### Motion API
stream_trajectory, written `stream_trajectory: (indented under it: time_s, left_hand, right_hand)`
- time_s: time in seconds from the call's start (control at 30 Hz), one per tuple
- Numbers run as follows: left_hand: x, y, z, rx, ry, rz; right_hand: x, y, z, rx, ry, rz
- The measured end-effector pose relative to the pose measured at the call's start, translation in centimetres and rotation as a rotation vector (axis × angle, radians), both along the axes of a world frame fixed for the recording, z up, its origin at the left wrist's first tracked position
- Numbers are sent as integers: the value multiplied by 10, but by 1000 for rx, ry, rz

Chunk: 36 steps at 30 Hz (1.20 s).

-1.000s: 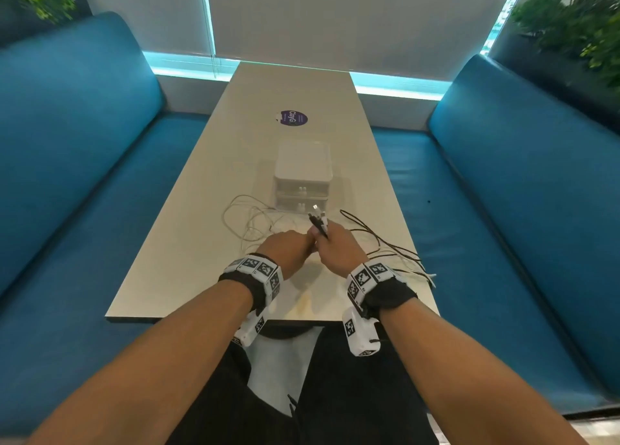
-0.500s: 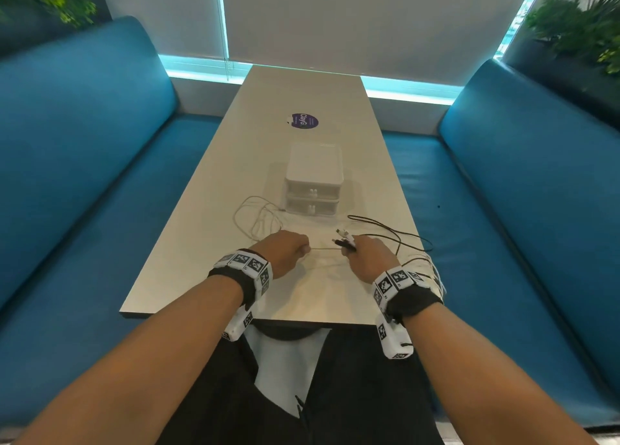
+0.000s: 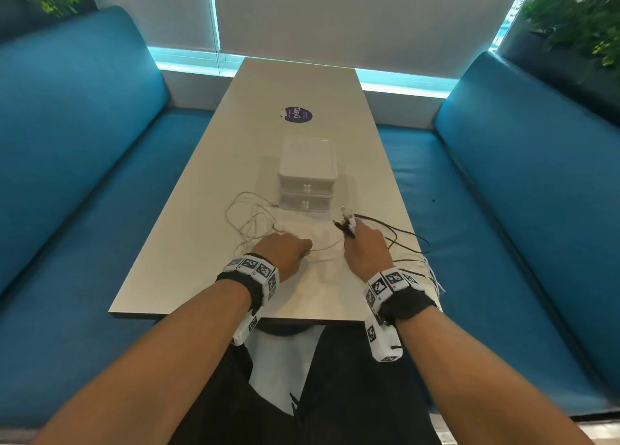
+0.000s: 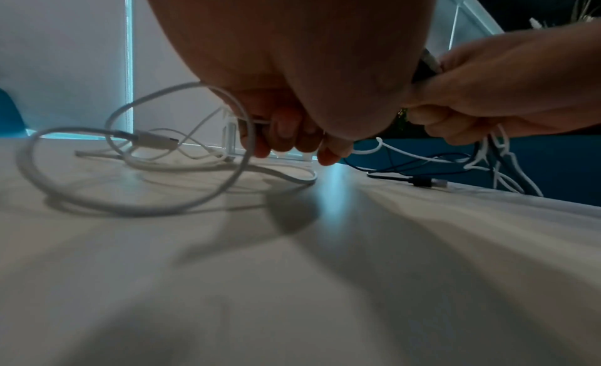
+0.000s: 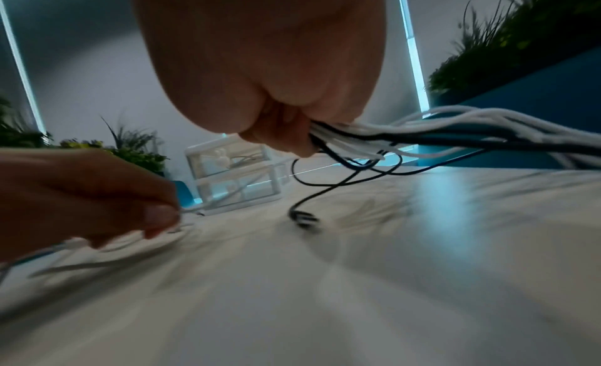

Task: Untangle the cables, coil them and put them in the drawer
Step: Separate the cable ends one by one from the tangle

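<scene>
A white cable (image 3: 246,221) lies in loose loops on the table (image 3: 188,236), left of a small white two-drawer box (image 3: 307,182) whose drawers are shut. My left hand (image 3: 285,253) pinches this white cable (image 4: 136,166) between curled fingers just above the tabletop. My right hand (image 3: 364,246) grips a bundle of black and white cables (image 5: 406,135), with their plug ends (image 3: 347,223) sticking up past the knuckles. A black cable (image 3: 402,234) trails from that hand over the table's right side. A thin white strand (image 3: 327,247) runs between both hands.
Blue padded benches (image 3: 503,209) flank the table on both sides. A round purple sticker (image 3: 296,114) sits on the table beyond the drawer box. Plants (image 3: 577,25) stand behind the right bench, and a white wall closes the far end.
My hands were touching in front of the drawer box and have moved apart. The right hand has carried its cable bundle to the right, stretching a white strand between the hands.
</scene>
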<state>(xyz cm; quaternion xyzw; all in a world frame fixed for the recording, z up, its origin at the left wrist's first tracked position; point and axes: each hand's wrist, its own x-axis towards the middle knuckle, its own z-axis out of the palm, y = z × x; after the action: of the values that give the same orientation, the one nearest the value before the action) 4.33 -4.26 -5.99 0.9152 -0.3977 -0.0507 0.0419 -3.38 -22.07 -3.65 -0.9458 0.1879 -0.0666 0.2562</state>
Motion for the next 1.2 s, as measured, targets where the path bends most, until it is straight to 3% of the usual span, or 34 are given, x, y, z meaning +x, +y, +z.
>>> stream_trajectory:
  time_s: [0.13, 0.23, 0.33, 0.6, 0.8, 0.9, 1.03, 1.2]
  left_hand:
    - [-9, -15, 4, -84, 44, 6]
    - [-4, -15, 5, -186, 101, 37]
    - [2, -8, 4, -180, 68, 26]
    - [25, 31, 8, -45, -78, 39]
    - [10, 11, 0, 36, -23, 43]
    - [1, 1, -3, 67, -19, 28]
    - [-8, -11, 5, 28, -65, 57]
    - [-8, -10, 14, 10, -76, 22]
  right_hand:
    - [6, 16, -3, 68, 107, 170]
    - [7, 16, -4, 162, 143, 180]
    - [7, 15, -2, 100, 162, 207]
    - [-5, -32, -13, -143, 234, -45]
    - [-7, -18, -13, -43, 92, -105]
    - [-3, -3, -9, -2, 47, 6]
    - [0, 15, -8, -19, 157, 204]
    - [-2, 15, -9, 5, 173, 222]
